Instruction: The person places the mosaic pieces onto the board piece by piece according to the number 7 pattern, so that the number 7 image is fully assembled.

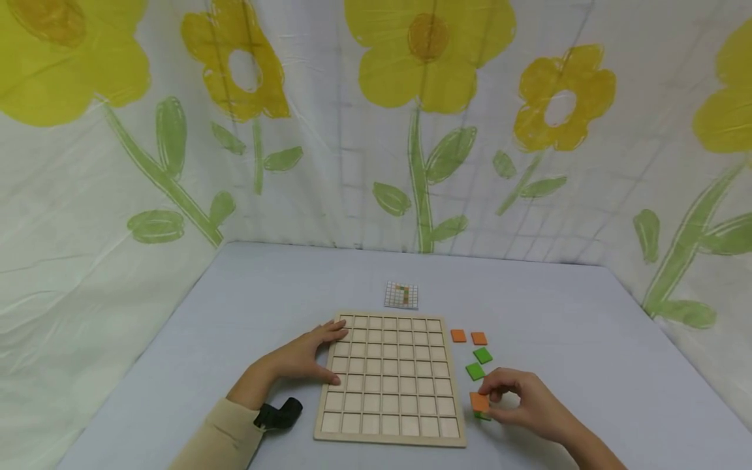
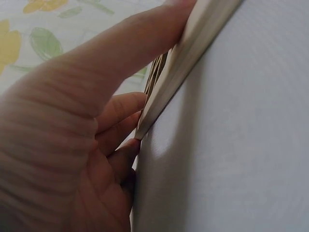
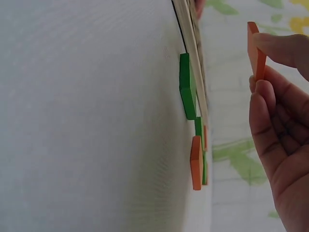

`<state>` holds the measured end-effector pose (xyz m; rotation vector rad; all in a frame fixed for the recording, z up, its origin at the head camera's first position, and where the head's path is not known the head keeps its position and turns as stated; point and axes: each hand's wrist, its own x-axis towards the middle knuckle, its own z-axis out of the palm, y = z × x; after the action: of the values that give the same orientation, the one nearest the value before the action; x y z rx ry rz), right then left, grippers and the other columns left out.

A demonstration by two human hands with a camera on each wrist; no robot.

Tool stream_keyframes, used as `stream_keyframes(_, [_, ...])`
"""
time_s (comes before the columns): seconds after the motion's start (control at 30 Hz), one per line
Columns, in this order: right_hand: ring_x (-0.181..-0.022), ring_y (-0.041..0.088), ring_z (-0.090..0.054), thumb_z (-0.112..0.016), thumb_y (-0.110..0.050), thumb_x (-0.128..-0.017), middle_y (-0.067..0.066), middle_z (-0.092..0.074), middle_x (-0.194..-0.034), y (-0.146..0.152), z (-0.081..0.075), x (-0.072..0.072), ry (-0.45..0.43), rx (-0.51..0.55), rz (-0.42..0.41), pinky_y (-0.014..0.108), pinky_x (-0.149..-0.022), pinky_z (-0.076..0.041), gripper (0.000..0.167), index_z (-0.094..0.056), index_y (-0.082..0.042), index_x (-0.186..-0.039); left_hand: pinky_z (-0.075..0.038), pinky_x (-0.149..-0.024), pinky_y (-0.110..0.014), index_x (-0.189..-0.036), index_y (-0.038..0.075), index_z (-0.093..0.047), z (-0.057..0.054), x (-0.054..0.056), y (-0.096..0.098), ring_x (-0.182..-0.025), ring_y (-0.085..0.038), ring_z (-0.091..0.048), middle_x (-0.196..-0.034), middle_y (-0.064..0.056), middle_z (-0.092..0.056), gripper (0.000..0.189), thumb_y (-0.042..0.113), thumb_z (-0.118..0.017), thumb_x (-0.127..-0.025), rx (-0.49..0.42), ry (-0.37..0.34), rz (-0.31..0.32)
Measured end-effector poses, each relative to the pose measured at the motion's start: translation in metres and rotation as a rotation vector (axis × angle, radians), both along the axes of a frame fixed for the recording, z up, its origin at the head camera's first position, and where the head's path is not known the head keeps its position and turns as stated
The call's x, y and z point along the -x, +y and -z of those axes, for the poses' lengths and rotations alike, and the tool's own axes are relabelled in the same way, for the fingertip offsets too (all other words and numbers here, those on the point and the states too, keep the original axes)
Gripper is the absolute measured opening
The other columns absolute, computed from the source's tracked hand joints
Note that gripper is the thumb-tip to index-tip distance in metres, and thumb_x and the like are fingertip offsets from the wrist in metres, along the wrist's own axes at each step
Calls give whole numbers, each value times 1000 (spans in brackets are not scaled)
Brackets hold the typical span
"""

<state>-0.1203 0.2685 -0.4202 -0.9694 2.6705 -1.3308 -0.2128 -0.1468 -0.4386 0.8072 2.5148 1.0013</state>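
Note:
A wooden grid board [image 1: 390, 438] with square recesses lies flat on the table. My left hand [image 1: 301, 356] rests along its left edge, thumb and fingers spread apart. The left wrist view shows the thumb and fingertips touching the board's side [image 2: 169, 82]. To the right of the board, my right hand [image 1: 525, 401] pinches an orange tile [image 1: 478, 401] between thumb and fingers. That tile [image 3: 256, 50] is raised off the table in the right wrist view. A green tile [image 1: 483, 416] lies below it, partly covered in the head view.
Two green tiles [image 1: 476, 371] and two orange tiles [image 1: 458, 335] lie beside the board's right edge. Another orange tile [image 3: 196, 163] shows on the table in the right wrist view. A small patterned grid card [image 1: 402, 295] lies behind the board. A flowered curtain [image 1: 352, 163] hangs behind the table.

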Motion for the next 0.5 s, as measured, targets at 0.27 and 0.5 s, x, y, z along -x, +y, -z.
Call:
stream_keyframes(0.27, [-75,6,-56,-74,-13,-79,-2,-64,-89,-18,-7,16,-15,-6,18,24,-67,-51,17,-66,-15,-94,-15,-111,-61,-143,13,-38,1,1,0,-144,-36,-9,-156,-6,-19,91,40,-82,-67,-4,-2,0])
stream_keyframes(0.5, [-76,8,-57,-74,-17,-80,-3,-64,-91,-42,-13,32,17,-25,-6,29,-68,-53,17,-65,-17,-95,-15,-112,-60,-143,14,-38,3,2,0,-144,-36,-9,-156,-5,-19,92,40,-82,-67,-3,-1,-4])
